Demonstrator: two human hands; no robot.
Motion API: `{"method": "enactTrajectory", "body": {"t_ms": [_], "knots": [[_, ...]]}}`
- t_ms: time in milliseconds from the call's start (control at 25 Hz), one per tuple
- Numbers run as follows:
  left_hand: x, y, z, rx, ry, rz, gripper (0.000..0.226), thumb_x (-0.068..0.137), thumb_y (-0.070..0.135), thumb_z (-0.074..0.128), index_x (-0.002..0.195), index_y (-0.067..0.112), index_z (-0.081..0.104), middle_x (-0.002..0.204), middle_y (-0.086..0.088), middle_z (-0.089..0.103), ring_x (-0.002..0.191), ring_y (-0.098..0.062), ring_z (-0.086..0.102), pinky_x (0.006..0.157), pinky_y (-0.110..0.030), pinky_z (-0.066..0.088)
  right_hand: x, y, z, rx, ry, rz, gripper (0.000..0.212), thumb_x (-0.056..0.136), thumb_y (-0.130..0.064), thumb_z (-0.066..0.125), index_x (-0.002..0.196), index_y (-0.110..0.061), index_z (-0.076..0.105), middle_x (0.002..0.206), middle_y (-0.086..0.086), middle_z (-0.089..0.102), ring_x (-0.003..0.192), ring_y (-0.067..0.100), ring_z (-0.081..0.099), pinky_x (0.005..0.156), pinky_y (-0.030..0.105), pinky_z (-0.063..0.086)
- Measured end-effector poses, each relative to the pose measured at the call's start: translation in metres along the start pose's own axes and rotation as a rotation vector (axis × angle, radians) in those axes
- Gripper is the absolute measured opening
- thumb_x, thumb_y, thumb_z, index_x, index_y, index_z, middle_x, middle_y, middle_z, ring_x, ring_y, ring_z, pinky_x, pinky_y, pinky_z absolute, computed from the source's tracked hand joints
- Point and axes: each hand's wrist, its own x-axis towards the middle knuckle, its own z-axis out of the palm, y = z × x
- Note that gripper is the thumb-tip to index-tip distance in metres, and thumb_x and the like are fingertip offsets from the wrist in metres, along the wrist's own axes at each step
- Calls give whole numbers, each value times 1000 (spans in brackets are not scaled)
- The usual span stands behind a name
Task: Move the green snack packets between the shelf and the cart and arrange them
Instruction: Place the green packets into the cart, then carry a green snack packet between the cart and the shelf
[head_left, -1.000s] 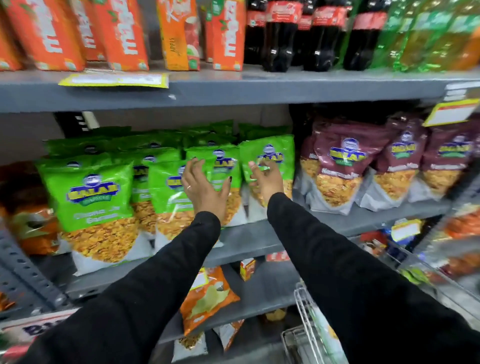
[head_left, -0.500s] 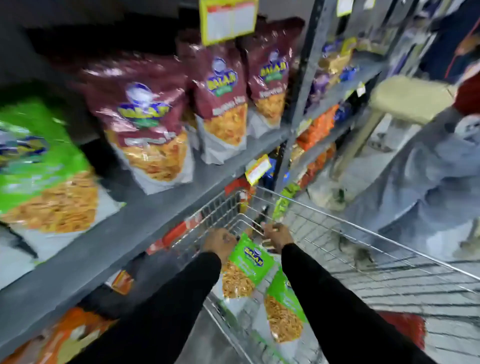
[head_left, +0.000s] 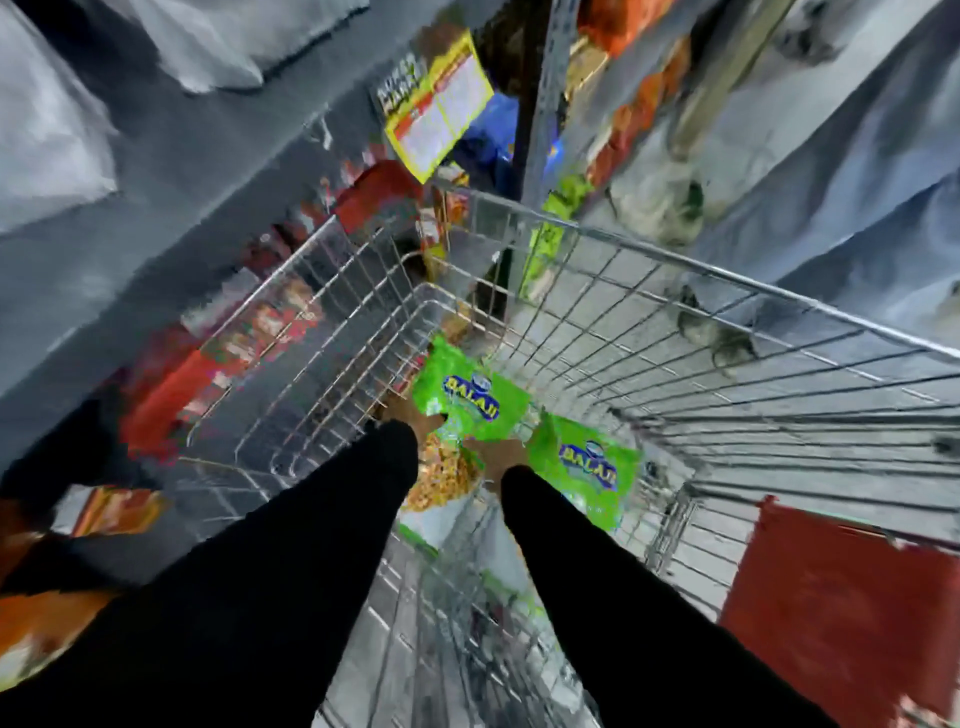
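A shop aisle: wire cart (head_left: 675, 270), stocked shelf (head_left: 197, 171), price tag (head_left: 441, 109).

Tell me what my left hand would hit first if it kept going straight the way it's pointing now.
Probably the wire floor of the cart. The left hand, holding a green snack packet, points down into the basket, with nothing visible below; blur makes depth uncertain.

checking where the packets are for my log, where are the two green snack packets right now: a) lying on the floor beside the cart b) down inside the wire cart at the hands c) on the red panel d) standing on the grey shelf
b: both green packets, one by the left hand and the other by the right hand, sit within the wire cart walls, below its rim.
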Motion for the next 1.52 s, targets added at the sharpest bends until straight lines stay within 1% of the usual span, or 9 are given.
{"method": "enactTrajectory", "body": {"t_ms": [120, 280, 520, 680, 840, 1040, 1160, 1280, 1520], "knots": [[16, -11, 5, 29, 1, -8, 71, 84, 30, 65, 138, -4, 34, 143, -24, 42, 130, -34, 43, 109, -41, 37, 7, 0, 10, -30, 74, -12, 63, 83, -43, 59, 125, 3, 48, 134, 16, 52, 120, 25, 53, 98, 26, 41], [17, -16, 0, -18, -44, -14, 61, 83, 24, 68, 132, -5, 45, 137, -21, 51, 126, -32, 50, 83, -26, 42, 4, 10, 10, 216, 36, 58, 51, 77, -30, 71, 108, 6, 54, 77, 9, 59, 66, 19, 54, 65, 30, 46], [-12, -16, -10, -282, -162, 84, 45, 84, -1, 62, 126, -12, 48, 115, -18, 65, 50, 10, 59, 54, -11, 45, -5, 15, 4, 281, 88, -219, 70, 64, -14, 81, 126, -1, 51, 129, 19, 59, 118, 30, 57, 102, 46, 46], [-54, -4, -44, -428, -154, 263, 42, 82, -19, 55, 122, -21, 46, 69, 4, 73, 34, 14, 54, 42, -1, 44, -107, -34, -21, 306, 87, -377, 51, 69, -1, 76, 116, 2, 55, 102, 12, 67, 70, 12, 68, 63, 19, 56], [-112, 14, -95, -556, -21, 393, 43, 80, -9, 63, 121, -13, 51, 75, -1, 70, 85, -12, 59, 48, -6, 45, -186, -79, -36, 247, 39, -554, 28, 73, 8, 68, 101, 5, 62, 52, -12, 70, 40, -1, 58, 39, 10, 47], [-206, 3, -152, -714, 226, 543, 47, 71, 1, 75, 114, -8, 59, 91, -10, 64, 51, 14, 61, 65, -20, 52, -292, -117, -31, 56, 21, -844, 38, 72, 7, 70, 107, 1, 59, 93, 12, 69, 45, -16, 56, 74, 25, 48], [-264, -22, -197, -793, 353, 562, 58, 61, 13, 81, 111, -8, 60, 96, -15, 63, 65, 7, 65, 69, -25, 49, -340, -144, -4, -31, -90, -948, 29, 72, 10, 69, 99, -1, 64, 61, -11, 72, 52, -7, 61, 78, 25, 49], [-325, -68, -249, -843, 607, 550, 65, 68, 20, 80, 123, -2, 54, 117, -19, 64, 110, -26, 62, 88, -37, 48, -390, -170, 56, -169, -208, -1083, 33, 69, 6, 73, 100, -1, 66, 89, 10, 71, 74, 10, 65, 87, 35, 52], [-372, -170, -323, -845, 853, 372, 70, 83, 18, 68, 140, -2, 31, 145, -15, 40, 132, -26, 40, 102, -24, 35, -467, -176, 187, -262, -420, -1222, 28, 68, 8, 73, 94, 0, 65, 115, 22, 63, 95, 16, 56, 88, 31, 49]]}}
